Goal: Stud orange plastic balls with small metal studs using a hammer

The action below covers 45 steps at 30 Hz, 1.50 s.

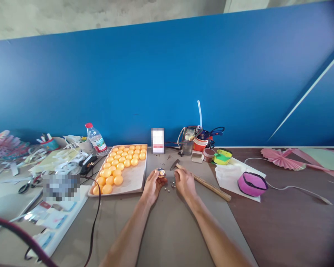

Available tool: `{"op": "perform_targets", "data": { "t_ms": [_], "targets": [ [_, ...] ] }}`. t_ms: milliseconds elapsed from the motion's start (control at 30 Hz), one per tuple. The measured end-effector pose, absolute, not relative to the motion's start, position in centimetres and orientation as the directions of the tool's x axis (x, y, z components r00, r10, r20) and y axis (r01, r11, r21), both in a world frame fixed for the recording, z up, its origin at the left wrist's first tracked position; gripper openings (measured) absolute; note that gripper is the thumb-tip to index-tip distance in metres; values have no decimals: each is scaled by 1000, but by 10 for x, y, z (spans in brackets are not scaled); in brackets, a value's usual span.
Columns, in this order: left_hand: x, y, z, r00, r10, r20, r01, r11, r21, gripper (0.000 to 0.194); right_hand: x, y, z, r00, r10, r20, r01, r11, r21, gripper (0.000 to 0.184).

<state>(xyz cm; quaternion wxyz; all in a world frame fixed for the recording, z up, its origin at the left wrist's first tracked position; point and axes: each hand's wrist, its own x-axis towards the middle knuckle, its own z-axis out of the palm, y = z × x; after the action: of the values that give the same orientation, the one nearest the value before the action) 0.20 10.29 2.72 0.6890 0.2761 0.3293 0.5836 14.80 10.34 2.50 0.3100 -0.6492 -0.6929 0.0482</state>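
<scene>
My left hand (153, 188) is closed around a small shiny round object (161, 172), silvery with a warm golden tint, held just above the grey mat. To its right, my right hand (186, 182) has its fingers curled and pinched together, and what they hold, if anything, is hidden. Several small silvery beads (173, 184) lie on the mat between my hands. Just behind and beside my right hand rests a hammer (213, 187), its wooden handle slanting toward the front right. Left of my hands, a shallow white tray (133, 180) holds several orange balls (117, 162).
A phone-like screen (158, 141) stands against the blue partition (156, 81). Behind right are a red cup (201, 144) and a yellow-green container (222, 156); a purple container (252, 184) sits farther right. On the left are a bottle (97, 139), scissors (28, 185) and a dark cable (96, 215).
</scene>
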Motion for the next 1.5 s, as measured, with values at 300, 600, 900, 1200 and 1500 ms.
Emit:
{"op": "perform_targets", "data": {
  "t_ms": [300, 600, 900, 1200, 1500],
  "targets": [
    [-1, 102, 29, 104, 986, -130, -645, 167, 745, 35, 170, 109, 13, 262, 911, 318, 937, -160, -312, 29],
    [-1, 102, 28, 98, 987, -126, -619, 159, 769, 37, 173, 113, 9, 275, 905, 325, 924, -156, -348, 26],
    [0, 105, 30, 58, 982, -181, -641, 175, 747, 27, 156, 98, 34, 92, 748, 657, 886, 240, -397, 25],
    [-2, 107, 28, 70, 971, -230, -694, 213, 688, 17, 144, 93, 36, 86, 714, 695, 858, 301, -416, 24],
    [-4, 109, 26, 74, 969, -236, -708, 218, 672, 19, 141, 93, 36, 22, 676, 737, 857, 367, -362, 20]
  ]
}}
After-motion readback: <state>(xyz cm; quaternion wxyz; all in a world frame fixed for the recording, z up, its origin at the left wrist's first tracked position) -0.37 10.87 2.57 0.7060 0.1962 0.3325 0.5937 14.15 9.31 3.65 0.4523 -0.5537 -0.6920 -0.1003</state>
